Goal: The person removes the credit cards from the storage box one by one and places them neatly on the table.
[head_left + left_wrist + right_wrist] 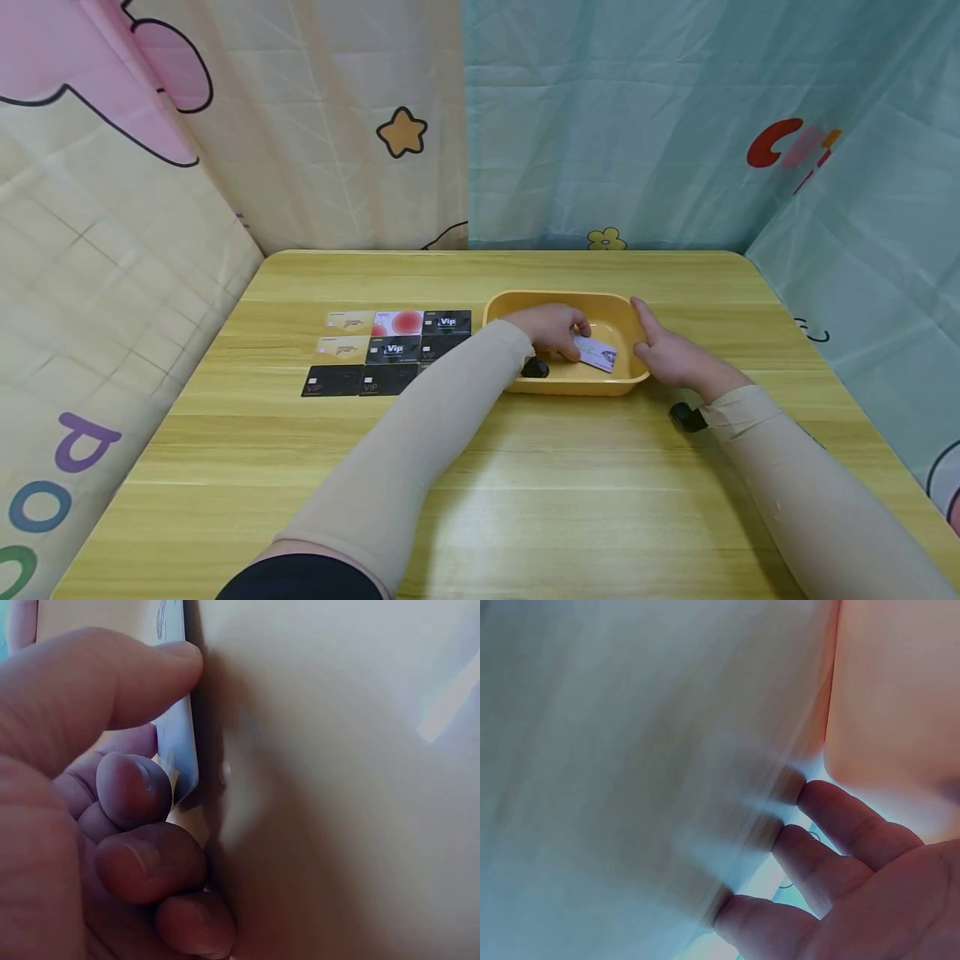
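Note:
A yellow plastic tray [577, 387] stands on the table right of centre. Over its inside, my left hand [553, 327] pinches a white and purple card [597, 353]. In the left wrist view the thumb lies on one face of the card [176, 742] and curled fingers [135, 791] are behind it, close to the tray floor. My right hand [675, 357] touches the right end of the tray. Its fingers are fairly straight, and three fingertips [821, 793] meet the tabletop beside the tray wall in the right wrist view.
Left of the tray, several cards lie in rows: gold cards [342, 350], a pink and red card [398, 322], and black VIP cards [332, 381]. The left forearm covers part of them. Printed curtains [600, 125] hang behind the wooden table [525, 500].

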Motion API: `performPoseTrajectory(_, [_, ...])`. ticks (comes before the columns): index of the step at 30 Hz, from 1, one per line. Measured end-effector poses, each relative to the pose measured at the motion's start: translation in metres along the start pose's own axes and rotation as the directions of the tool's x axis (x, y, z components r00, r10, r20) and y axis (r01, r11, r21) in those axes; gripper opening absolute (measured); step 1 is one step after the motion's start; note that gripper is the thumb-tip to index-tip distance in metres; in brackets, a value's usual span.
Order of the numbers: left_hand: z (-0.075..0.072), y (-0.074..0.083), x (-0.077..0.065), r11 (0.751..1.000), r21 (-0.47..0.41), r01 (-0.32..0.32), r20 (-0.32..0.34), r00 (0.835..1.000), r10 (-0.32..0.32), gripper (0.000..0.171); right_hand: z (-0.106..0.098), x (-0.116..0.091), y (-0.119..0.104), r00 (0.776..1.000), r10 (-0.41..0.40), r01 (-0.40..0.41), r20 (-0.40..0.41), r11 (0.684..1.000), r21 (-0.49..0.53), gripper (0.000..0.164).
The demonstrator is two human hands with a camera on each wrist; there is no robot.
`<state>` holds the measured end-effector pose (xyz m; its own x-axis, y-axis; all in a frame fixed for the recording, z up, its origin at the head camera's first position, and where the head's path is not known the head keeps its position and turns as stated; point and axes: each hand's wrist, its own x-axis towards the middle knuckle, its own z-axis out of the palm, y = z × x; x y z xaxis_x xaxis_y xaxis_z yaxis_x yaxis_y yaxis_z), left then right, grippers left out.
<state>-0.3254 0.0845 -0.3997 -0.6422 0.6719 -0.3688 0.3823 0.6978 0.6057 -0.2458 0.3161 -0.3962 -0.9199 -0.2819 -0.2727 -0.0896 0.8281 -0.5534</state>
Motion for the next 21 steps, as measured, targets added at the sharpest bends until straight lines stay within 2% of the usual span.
performPoseTrajectory(11, [-0.0007,0.0,0.0004,1.0,0.01,0.003,-0.005,1.0,-0.003,0.047,-0.0006,-0.0002,0.0001,1.0,0.006,-0.006,0.001,1.0,-0.009,0.08])
performPoseTrajectory(21, [0.0001,-0.0019,0.0017,1.0,-0.006,-0.019,-0.008,1.0,0.019,0.044,-0.0002,0.0006,0.0012,1.0,0.004,-0.004,0.003,1.0,0.008,0.081])
